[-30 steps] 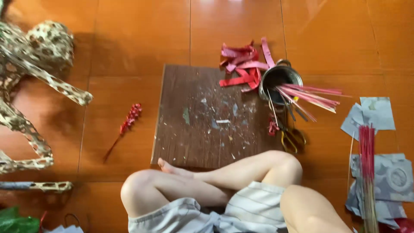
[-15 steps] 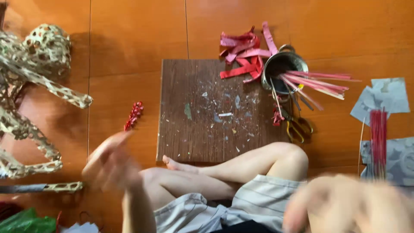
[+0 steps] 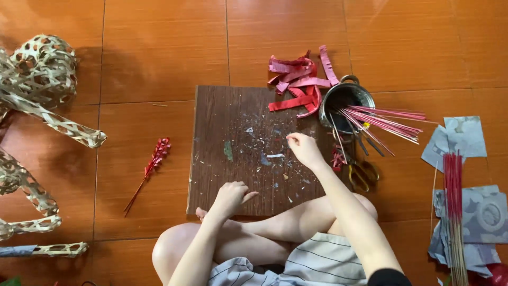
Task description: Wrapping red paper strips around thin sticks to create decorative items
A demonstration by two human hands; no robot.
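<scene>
At frame centre we see the dark wooden board [image 3: 238,122] on the floor, our left hand [image 3: 230,197] loosely curled, grasping nothing, at its lower edge, our right hand [image 3: 305,150] pinching at paper scraps [image 3: 267,157] mid-board.

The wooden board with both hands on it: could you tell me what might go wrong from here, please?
1. The right hand rests close to the metal pot of pink sticks; a sweep could tip it.
2. Paper scraps litter the wooden board and could scatter onto the floor.
3. The scissors lie beside the right forearm, which might catch them.
</scene>
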